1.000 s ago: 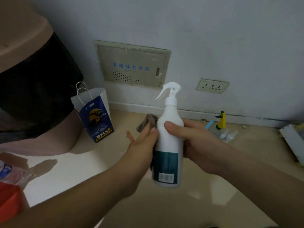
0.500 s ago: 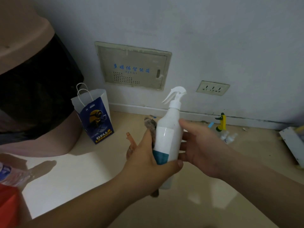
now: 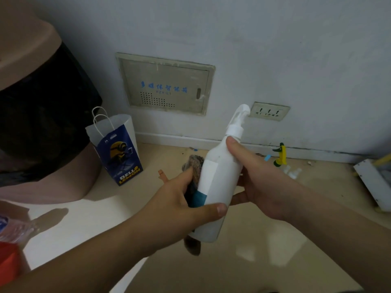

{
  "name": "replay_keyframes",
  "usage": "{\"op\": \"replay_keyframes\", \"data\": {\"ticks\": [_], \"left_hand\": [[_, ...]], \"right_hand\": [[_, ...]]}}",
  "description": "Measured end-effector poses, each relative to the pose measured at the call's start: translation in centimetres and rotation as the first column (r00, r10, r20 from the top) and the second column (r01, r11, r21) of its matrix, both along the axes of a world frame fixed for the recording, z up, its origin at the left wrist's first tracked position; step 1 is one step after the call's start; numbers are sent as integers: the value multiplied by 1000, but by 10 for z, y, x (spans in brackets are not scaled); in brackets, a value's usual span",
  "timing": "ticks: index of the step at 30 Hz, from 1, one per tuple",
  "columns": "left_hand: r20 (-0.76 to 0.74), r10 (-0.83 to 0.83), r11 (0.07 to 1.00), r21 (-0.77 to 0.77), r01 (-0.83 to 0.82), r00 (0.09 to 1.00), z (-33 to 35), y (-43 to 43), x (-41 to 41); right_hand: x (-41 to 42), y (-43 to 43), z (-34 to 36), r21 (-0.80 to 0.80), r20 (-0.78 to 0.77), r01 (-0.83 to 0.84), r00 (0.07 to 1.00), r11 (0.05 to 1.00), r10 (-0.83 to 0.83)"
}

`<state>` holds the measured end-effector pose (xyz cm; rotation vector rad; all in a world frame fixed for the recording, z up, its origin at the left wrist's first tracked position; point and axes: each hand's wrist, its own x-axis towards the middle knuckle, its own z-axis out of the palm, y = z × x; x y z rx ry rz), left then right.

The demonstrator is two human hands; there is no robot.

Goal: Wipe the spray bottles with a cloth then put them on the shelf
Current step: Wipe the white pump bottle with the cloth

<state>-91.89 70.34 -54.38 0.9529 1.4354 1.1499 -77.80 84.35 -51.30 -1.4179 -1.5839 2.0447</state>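
both hands (image 3: 262,187) clasp the tilted spray bottle (image 3: 218,182) — cloth (image 3: 193,166) pressed at its left.

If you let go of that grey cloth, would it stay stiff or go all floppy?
Probably floppy: the cloth bunches up above the left hand and a loose end droops below the spray bottle. It looks knitted and soft, so likely light and not slippery. Dropped, it would probably crumple, not roll.

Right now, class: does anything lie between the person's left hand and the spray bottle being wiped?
Yes. A grey-brown cloth sits between the left hand and the spray bottle; the right hand grips the bottle bare.
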Motion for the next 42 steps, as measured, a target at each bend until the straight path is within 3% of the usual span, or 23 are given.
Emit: {"op": "replay_keyframes", "data": {"ticks": [3,6,8,9,10,11,14,15,19,21,27,30,31,32,35,37,39,40,42], "left_hand": [[-123,20,998,64,-12,992,2,5,3],[-431,100,981,192,-17,897,7,9,15],[-768,86,981,175,79,634,0,4,36],[-878,42,986,113,122,476,-6,-1,48],[-919,21,987,82,140,394,-10,-6,56],[-915,56,981,124,148,399,-12,-8,59],[-737,194,914,375,153,647,-4,-1,35],[-697,240,895,428,123,676,1,5,21],[-726,378,879,477,25,575,2,16,3],[-729,353,906,423,-20,587,-4,16,9],[-411,257,939,319,-126,875,-2,18,16],[-51,335,934,-110,-339,941,-16,29,-7],[-51,343,922,-175,-346,938,-17,29,-7],[-169,334,925,-129,-357,927,-18,26,-1],[-553,311,948,231,-217,773,-14,6,38],[-627,227,963,256,-78,745,-9,-2,47],[-579,182,977,197,-80,795,-17,2,36],[-479,182,981,152,-124,858,-22,9,25],[-240,196,966,-120,-230,951,-33,24,5]], "right_hand": [[-3,-6,0,11,0,-27,1000,1000,27],[-10,-14,-3,55,-18,-44,999,998,45],[-13,-14,-4,81,-1,-2,1000,997,2],[-14,-12,-4,77,16,22,1000,997,-23],[-14,-11,-3,66,35,48,998,997,-50],[-13,-10,-2,62,51,68,996,996,-71],[-12,-8,1,63,49,91,994,994,-94],[-11,-8,2,68,32,88,995,994,-90],[-15,-17,5,115,-11,9,1000,993,-8],[-17,-23,6,120,-23,-32,999,992,35],[-17,-30,1,199,-48,-42,997,979,52],[-15,-33,-1,237,-77,-54,994,970,74],[-15,-33,-1,246,-79,-50,994,968,71],[-15,-32,0,241,-85,-34,995,970,56],[-16,-27,2,175,-63,71,996,982,-61],[-17,-25,1,173,-21,100,995,980,-98],[-17,-25,2,155,-23,138,990,978,-136],[-17,-25,2,138,-40,161,987,977,-157],[-17,-25,1,128,-70,178,983,976,-170]]}}
